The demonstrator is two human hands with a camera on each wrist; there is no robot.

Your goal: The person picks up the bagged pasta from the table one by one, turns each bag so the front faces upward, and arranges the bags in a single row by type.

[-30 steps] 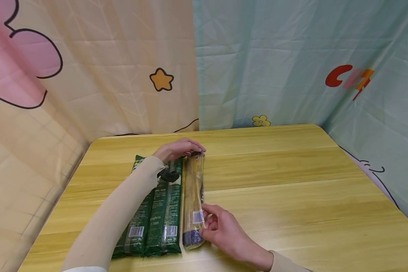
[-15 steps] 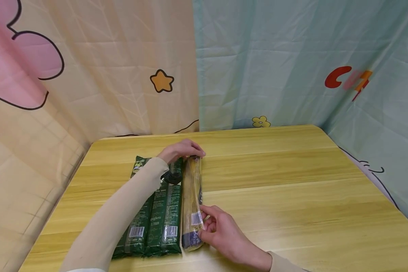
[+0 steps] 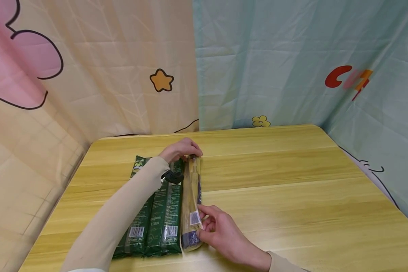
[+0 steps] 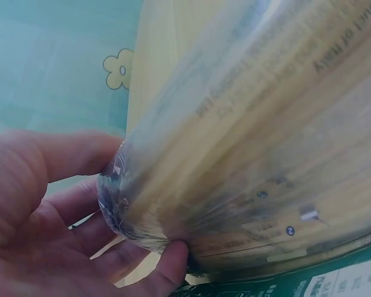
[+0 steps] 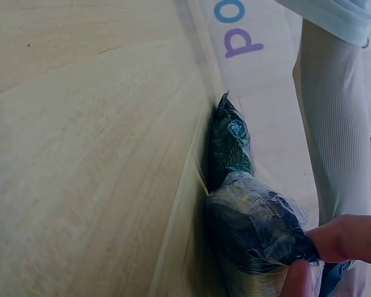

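Note:
A clear pack of spaghetti (image 3: 191, 192) with dark blue ends lies lengthwise on the table in the head view. Its far end is held by my left hand (image 3: 183, 148); in the left wrist view, the thumb and fingers curl around that crinkled end (image 4: 114, 204). Near the close end, my right hand (image 3: 224, 235) pinches the loose wrapper at the pack's right side between thumb and fingers. Directly left of the clear pack, two green spaghetti packs (image 3: 160, 223) lie side by side, partly hidden under my left forearm.
The wooden table (image 3: 275, 181) stretches away to the right of the packs. Patterned curtains (image 3: 251, 64) hang behind the table and at both sides. A black band (image 3: 173, 176) sits on my left wrist.
The clear pack has shifted slightly left, closer against the green packs. Both hands have moved a little left with it, keeping their hold.

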